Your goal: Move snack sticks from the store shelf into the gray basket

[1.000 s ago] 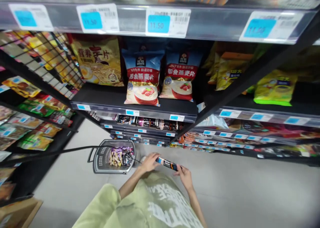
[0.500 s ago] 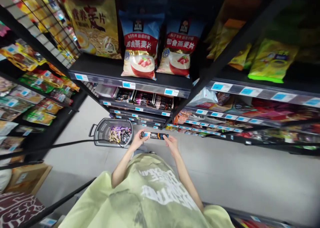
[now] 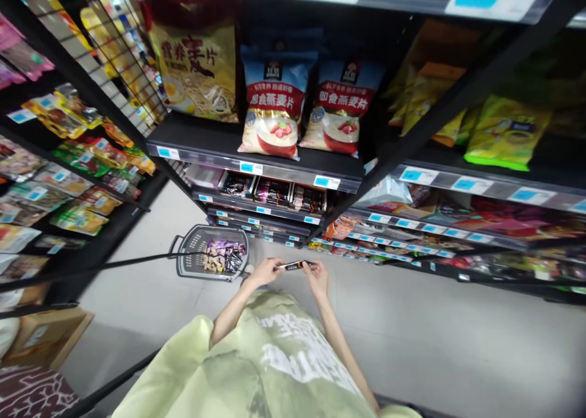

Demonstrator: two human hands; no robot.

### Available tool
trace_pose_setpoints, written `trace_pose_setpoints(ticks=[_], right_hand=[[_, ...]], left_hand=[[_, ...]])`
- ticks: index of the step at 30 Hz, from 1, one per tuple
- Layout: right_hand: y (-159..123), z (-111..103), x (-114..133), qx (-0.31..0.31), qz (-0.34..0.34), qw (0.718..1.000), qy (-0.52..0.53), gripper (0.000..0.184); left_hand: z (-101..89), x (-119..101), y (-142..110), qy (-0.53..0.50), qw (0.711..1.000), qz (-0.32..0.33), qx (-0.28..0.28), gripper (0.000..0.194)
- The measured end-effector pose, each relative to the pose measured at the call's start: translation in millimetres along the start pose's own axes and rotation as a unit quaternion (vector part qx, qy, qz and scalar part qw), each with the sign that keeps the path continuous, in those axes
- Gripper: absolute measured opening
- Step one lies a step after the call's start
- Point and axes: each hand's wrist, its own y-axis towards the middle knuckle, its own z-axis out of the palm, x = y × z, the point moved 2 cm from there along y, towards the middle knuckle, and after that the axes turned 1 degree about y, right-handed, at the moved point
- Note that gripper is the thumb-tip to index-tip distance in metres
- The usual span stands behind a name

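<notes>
I hold a slim dark snack bar [image 3: 293, 265] with orange print between both hands, level in front of my waist and turned edge-on to me. My left hand [image 3: 265, 272] pinches its left end. My right hand [image 3: 317, 276] grips its right end. A grey shopping basket [image 3: 188, 260] stands on the floor just left of my left hand, with several small wrapped snacks [image 3: 223, 255] inside. Straight ahead, a low shelf tray [image 3: 270, 193] carries rows of similar dark bars.
Black shelving [image 3: 256, 155] fills the view ahead, with oat bags [image 3: 276, 104] at chest height and blue price tags along the edges. More racks of packets [image 3: 68, 174] line the left. A cardboard box [image 3: 41, 335] sits low left. Grey floor runs to the right.
The bar has turned from showing its printed face to edge-on, and both hands have kept hold of it. My view has tilted down, then slightly back up.
</notes>
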Motion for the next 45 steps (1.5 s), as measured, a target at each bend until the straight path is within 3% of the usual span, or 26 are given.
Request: trace_pose_setpoints(ticks=[4, 7, 10, 12, 17, 20, 23, 26, 30, 36, 41, 45], right_hand=[[13.6, 60.9, 26.1, 0.037, -0.088, 0.994, -0.051, 0.042], [23.6, 107.7, 44.4, 0.058, -0.121, 0.991, 0.001, 0.055], [33.6, 136.8, 43.7, 0.075, -0.096, 0.992, 0.014, 0.059], [37.1, 145.8, 32.3, 0.088, -0.062, 0.994, -0.003, 0.053], [26.1, 147.5, -4.9, 0.08, -0.012, 0.997, -0.016, 0.047], [12.0, 143.9, -17.0, 0.063, 0.023, 0.998, -0.007, 0.049], [0.3, 138.9, -18.8, 0.036, 0.061, 0.997, 0.01, 0.054], [-6.3, 133.0, -16.9, 0.004, 0.098, 0.995, 0.03, 0.06], [-8.9, 125.6, -17.3, -0.029, 0.135, 0.989, 0.054, 0.065], [-6.2, 123.8, -14.8, -0.007, 0.164, 0.986, 0.035, 0.07], [2.8, 128.3, -4.4, 0.037, 0.162, 0.986, 0.019, 0.07], [8.8, 127.5, -1.9, 0.052, 0.158, 0.986, 0.007, 0.07]], left_hand=[[-28.0, 4.8, 17.5, -0.009, 0.999, 0.025, -0.045, 0.004], [-67.7, 20.7, 33.2, -0.037, 0.994, 0.014, -0.101, 0.016], [-114.2, 41.9, 52.2, -0.088, 0.979, -0.012, -0.185, 0.017], [-143.5, 54.4, 69.6, -0.135, 0.959, -0.032, -0.245, 0.008], [-211.1, 69.7, 132.3, -0.231, 0.897, -0.074, -0.37, 0.02], [-248.6, 72.8, 172.5, -0.249, 0.865, -0.092, -0.425, 0.022], [-273.0, 75.2, 207.7, -0.242, 0.853, -0.112, -0.449, 0.022], [-278.2, 74.7, 237.9, -0.224, 0.867, -0.131, -0.426, 0.026], [-269.9, 71.8, 262.1, -0.167, 0.908, -0.142, -0.356, 0.03], [-273.3, 82.5, 244.5, 0.022, 0.947, -0.149, -0.284, 0.023], [-283.9, 88.7, 240.7, 0.2, 0.952, -0.109, -0.203, 0.045], [-289.9, 92.3, 251.4, 0.29, 0.944, -0.105, -0.115, 0.048]])
